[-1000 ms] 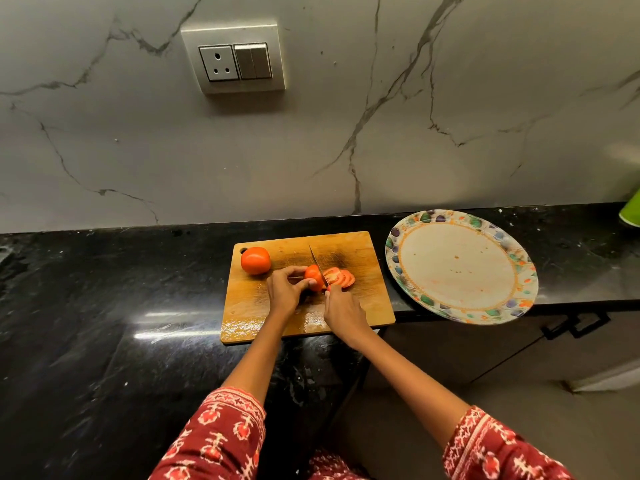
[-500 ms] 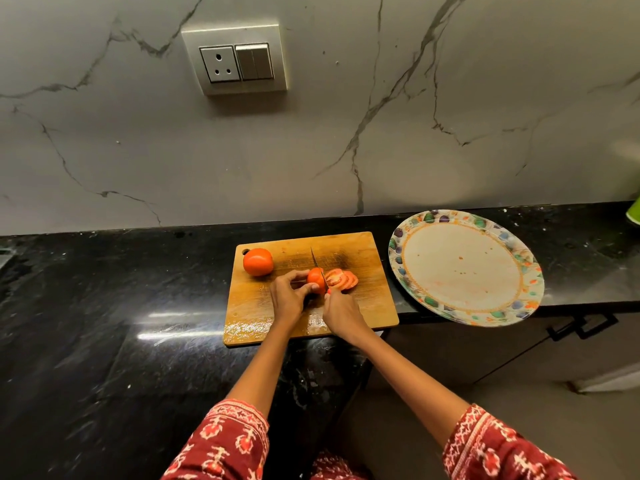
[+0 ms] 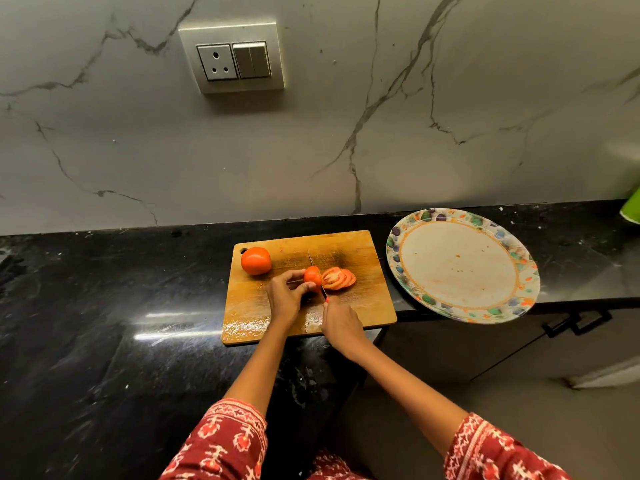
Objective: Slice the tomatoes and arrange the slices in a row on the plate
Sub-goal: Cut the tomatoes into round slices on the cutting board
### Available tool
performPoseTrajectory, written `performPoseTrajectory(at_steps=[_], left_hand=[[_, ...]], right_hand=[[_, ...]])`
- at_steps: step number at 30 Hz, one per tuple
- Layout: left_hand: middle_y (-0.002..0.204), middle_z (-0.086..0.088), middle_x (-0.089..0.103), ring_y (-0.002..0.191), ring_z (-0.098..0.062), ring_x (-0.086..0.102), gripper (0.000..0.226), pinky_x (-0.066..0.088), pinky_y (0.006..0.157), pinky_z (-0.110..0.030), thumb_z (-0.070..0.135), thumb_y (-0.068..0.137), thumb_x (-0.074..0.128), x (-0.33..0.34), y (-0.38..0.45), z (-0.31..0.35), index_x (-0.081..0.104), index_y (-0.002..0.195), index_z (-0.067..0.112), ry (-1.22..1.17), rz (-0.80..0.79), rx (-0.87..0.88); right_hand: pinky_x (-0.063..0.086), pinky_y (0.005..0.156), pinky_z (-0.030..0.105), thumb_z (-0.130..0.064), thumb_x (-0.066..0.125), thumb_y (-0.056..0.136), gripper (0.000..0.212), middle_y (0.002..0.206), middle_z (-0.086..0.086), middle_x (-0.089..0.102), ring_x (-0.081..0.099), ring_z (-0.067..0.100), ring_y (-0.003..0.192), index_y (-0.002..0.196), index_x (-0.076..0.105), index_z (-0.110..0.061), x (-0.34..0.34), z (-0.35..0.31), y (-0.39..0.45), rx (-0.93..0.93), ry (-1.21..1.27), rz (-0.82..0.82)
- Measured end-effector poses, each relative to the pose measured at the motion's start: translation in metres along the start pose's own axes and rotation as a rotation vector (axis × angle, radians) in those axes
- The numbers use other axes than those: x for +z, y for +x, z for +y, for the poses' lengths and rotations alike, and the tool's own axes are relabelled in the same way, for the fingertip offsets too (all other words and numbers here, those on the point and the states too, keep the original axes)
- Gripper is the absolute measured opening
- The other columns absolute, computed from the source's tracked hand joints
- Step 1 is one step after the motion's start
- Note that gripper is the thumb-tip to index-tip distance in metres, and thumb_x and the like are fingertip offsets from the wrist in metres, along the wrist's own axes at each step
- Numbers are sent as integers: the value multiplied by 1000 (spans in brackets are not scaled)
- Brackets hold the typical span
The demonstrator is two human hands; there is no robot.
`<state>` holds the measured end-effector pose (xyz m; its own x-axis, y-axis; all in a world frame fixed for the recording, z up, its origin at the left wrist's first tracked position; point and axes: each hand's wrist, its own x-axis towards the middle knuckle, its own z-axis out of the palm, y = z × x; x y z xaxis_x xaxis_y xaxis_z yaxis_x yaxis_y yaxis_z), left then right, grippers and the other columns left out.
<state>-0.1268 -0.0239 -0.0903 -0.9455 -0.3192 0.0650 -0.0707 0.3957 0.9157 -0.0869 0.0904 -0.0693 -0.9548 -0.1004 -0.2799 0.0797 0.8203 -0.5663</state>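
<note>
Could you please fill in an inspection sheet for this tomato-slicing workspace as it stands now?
Surface: black stone counter, glossy, with a wooden cutting board on it.
Job's things: whole tomato at the board's far left corner; part-cut tomato under the knife; cut slices leaning beside it; plate right of the board, no slices on it, its near edge overhanging the counter.
Clutter: green object at the right edge, mostly cut off.
Hands: left hand holds the part-cut tomato; right hand grips the knife handle.
Cables: nothing seen.
Surroundings: marble wall with socket and switch plate; cabinet handle below the counter.
</note>
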Motion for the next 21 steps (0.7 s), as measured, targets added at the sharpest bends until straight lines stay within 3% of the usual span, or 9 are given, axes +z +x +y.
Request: performPoseTrajectory(at_steps=[6,10,15,21], left_hand=[[94,-8,70,86,-13,63,25,46,71,-13,4,71,75,2,-2,0,69,95,3,12,-5,11],[95,-11,70,88,-20,66,25,53,79,-28,4,71,76,1,3,-3,69,94,3,-16,-15,-22],[94,-8,69,87,-16,64,25,49,72,-17,5,71,76,1,5,-3,69,95,4,-1,-13,-10],[93,-12,70,84,-23,67,21,56,75,-37,8,74,74,2,6,-6,69,94,6,-21,-35,-64]], right_hand=[[43,84,39,-15,32,101,30,122,21,54,51,36,114,124,44,1,-4,-8,10,9,-37,-40],[42,88,40,-13,30,100,31,123,20,54,50,36,116,124,45,-1,3,3,4,23,-46,-49],[42,89,38,-10,35,99,29,126,19,54,50,35,119,124,48,-1,-3,-2,8,50,-99,-75],[42,86,38,-13,31,100,31,123,17,54,52,34,115,126,46,-3,-3,7,0,13,-125,-61]])
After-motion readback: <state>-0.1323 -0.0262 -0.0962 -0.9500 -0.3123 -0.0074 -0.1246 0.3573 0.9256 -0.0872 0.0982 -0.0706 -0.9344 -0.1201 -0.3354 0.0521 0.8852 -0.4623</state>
